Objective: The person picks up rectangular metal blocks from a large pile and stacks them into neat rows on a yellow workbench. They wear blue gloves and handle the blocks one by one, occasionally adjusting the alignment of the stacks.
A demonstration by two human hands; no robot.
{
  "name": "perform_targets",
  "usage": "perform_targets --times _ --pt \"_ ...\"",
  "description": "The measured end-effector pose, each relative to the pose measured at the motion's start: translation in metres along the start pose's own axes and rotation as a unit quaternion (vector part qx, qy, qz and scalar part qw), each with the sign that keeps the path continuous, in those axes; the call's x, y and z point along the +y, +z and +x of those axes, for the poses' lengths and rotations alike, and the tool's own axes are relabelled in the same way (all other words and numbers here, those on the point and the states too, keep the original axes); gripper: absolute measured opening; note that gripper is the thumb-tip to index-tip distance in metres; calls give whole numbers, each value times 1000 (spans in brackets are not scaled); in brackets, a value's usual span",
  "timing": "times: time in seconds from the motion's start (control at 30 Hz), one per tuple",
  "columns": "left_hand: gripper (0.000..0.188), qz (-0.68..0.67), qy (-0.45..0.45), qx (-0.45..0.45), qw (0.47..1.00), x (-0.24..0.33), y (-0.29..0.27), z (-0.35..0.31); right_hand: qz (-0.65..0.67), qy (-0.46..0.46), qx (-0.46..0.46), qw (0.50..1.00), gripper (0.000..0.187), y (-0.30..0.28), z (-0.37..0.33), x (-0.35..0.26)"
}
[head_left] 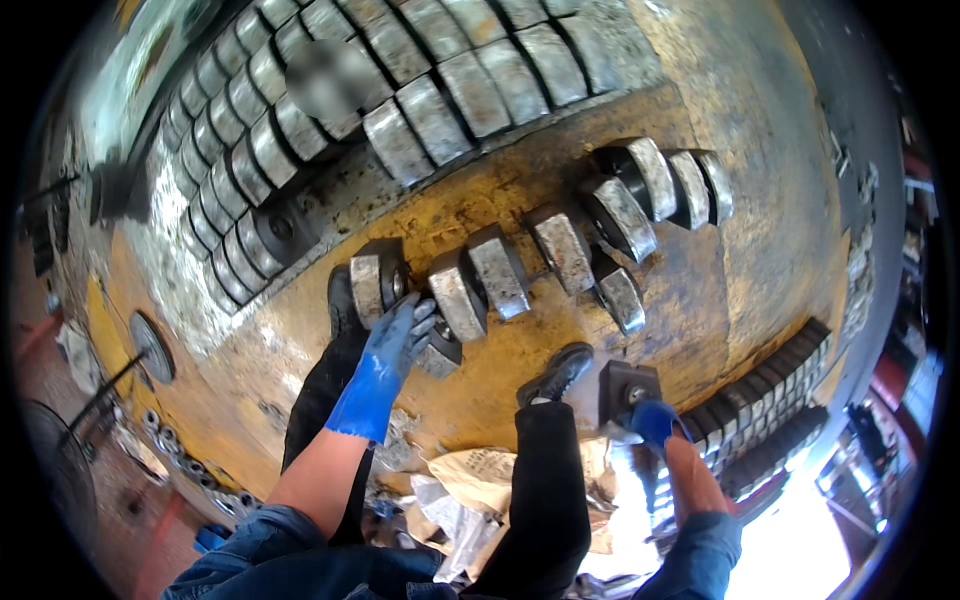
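My left hand (398, 338), in a blue glove, reaches forward with its fingers stretched out. Its fingertips rest beside a curved metal block (367, 288), and another small block (438, 356) lies close by its outer fingers. At the right, my gloved right hand (652, 424) grips a dark metal block (627, 388) with a round hole in its face; most of those fingers are hidden. Ahead of my hands, several more loose blocks, among them a worn one (498, 272), stand scattered in a line across the yellowish surface.
Tight rows of similar blocks (473, 95) stand on a grey plate at the far left. More stacked blocks (770, 385) sit at the right. My two shoes (558, 374) are among the work. Torn paper (480, 480) lies below, and a round disc on a rod (152, 345) is at the left.
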State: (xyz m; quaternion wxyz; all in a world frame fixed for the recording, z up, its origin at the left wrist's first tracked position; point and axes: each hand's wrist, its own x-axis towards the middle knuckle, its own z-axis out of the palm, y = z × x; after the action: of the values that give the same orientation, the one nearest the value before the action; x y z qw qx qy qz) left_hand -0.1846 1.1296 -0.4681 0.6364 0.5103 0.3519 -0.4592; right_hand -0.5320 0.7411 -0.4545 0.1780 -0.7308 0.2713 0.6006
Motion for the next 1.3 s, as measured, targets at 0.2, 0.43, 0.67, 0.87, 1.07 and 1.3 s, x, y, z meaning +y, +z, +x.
perform_targets --times 0.2,0.43,0.67,0.87,1.07,1.3 --pt "64 24 -43 -107 993 -12 -12 -9 -86 -207 61 973 26 -118 -153 -151" --pt "46 -123 -34 -145 981 -36 -69 50 -293 -276 70 913 23 -167 -128 -318" --pt "46 -31 220 -72 972 68 -60 0 -483 -198 74 850 28 -243 -87 -493" --pt "53 -153 146 57 976 143 -82 -36 -604 -139 93 779 25 -247 9 -607" --pt "61 -187 103 118 970 158 -122 -26 -655 -95 63 747 31 -242 33 -696" --pt "58 -212 43 161 963 158 -135 -19 -724 -28 -53 688 34 -239 61 -731"
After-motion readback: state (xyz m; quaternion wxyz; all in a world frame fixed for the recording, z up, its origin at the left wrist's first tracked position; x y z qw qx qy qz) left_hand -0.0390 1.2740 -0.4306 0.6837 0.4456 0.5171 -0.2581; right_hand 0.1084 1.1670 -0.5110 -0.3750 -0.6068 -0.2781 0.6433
